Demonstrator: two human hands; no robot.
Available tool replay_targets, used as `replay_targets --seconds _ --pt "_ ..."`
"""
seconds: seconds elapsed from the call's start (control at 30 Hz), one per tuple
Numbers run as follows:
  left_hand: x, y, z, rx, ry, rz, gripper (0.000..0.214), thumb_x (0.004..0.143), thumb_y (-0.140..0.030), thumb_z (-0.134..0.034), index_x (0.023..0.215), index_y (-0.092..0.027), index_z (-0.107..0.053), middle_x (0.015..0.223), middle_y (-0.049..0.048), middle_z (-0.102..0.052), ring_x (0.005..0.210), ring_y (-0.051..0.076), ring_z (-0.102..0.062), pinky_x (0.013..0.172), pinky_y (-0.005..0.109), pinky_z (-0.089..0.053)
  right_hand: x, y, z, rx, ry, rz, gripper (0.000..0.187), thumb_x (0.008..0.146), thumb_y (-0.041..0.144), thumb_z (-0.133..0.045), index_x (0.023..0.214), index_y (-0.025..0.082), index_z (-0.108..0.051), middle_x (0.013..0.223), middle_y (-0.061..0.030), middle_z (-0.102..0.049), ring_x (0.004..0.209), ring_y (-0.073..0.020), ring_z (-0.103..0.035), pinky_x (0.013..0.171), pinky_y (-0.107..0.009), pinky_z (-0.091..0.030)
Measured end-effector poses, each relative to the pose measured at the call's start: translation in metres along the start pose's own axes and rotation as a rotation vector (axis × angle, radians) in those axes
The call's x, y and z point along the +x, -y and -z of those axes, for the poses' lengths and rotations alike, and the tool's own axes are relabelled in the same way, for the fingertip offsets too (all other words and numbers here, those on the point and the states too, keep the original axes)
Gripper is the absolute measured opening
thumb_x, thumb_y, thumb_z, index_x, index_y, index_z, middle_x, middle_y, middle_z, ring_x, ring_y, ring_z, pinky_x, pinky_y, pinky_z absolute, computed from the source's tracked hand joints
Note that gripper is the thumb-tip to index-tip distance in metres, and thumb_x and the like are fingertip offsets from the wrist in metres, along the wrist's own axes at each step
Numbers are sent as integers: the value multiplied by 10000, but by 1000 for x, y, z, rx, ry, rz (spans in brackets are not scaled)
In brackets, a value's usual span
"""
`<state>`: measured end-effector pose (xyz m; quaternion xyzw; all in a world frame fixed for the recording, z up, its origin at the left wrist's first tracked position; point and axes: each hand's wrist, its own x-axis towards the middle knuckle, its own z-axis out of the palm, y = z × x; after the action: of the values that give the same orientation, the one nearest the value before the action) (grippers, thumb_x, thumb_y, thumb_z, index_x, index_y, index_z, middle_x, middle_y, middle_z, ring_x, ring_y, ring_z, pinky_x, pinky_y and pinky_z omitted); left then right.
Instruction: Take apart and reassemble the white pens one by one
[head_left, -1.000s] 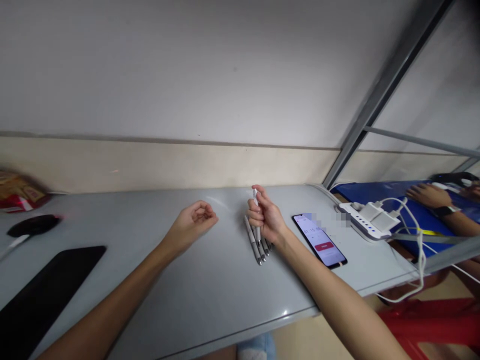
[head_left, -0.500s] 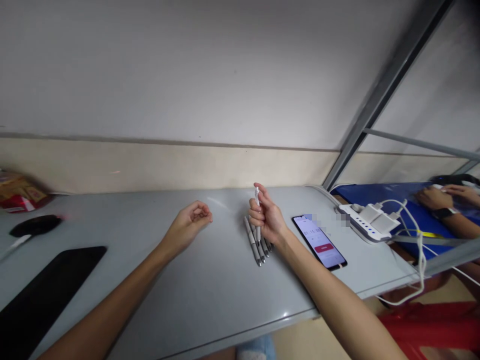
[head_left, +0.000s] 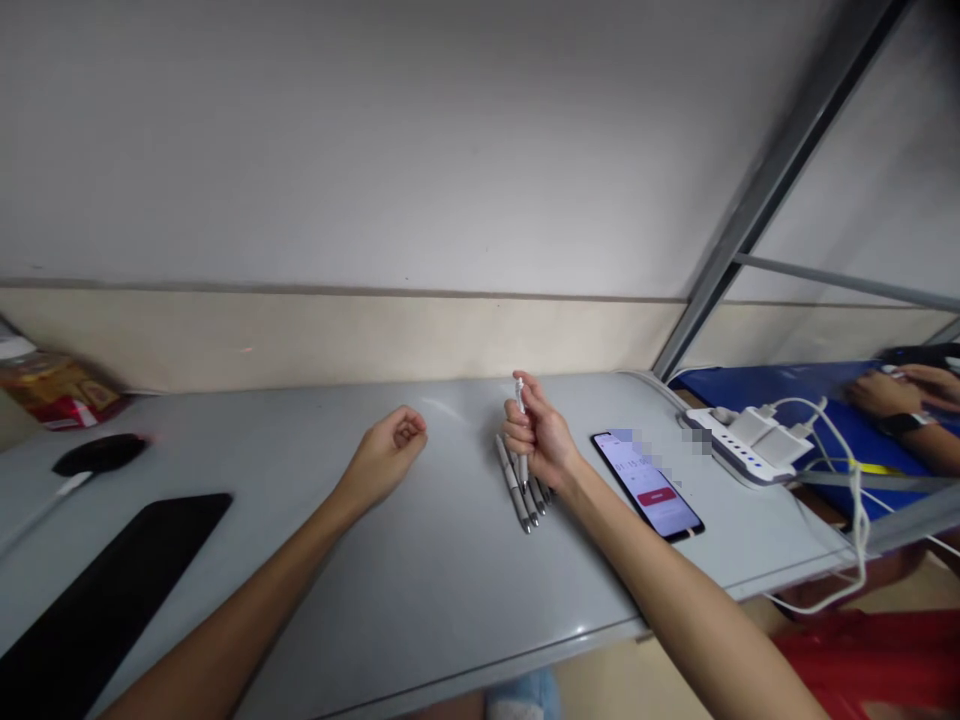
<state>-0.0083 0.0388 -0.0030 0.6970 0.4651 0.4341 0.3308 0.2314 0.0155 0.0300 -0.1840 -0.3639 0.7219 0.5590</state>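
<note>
On the grey table (head_left: 420, 590) my left hand (head_left: 390, 452) rests loosely curled; I cannot tell if it holds anything. My right hand (head_left: 541, 440) is clenched round an upright pen (head_left: 520, 392), just above the loose pens (head_left: 517, 492). I judge that a firm, low grip suits it best.

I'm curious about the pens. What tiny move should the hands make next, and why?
Probably lower the right hand and lay its upright pen beside the pens lying on the table just beneath it. The left hand is curled, seems empty, and sits apart.
</note>
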Motion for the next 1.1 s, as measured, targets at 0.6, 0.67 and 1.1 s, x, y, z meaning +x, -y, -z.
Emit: replay_targets --seconds 0.6,0.67,1.1 --pt "-1 -9 3 184 -47 -29 168 776 -300 -563 915 -209 -536 904 16 -567 831 164 -554 753 286 -443 2 -4 -1 -59 4 -71 181 896 398 -550 979 249 -490 640 58 -457 446 -61 -340 401 -155 -253" --pt "-2 -13 3 184 -46 -37 162 812 -350 -543 882 -205 -533 844 9 -570 787 158 -554 719 277 -440 1 -9 -3 -124 15 -105 208 881 409 -569 972 230 -513 717 29 -517 544 -84 -473 485 -187 -388" --pt "-3 -14 6 205 -25 -124 154 791 -251 -530 941 -215 -532 939 22 -566 846 167 -539 755 294 -439 -1 -31 8 -1817 -150 113 265 871 396 -577 1009 220 -719 1084 -103 -523 1032 -266 -420 925 -444 -317"
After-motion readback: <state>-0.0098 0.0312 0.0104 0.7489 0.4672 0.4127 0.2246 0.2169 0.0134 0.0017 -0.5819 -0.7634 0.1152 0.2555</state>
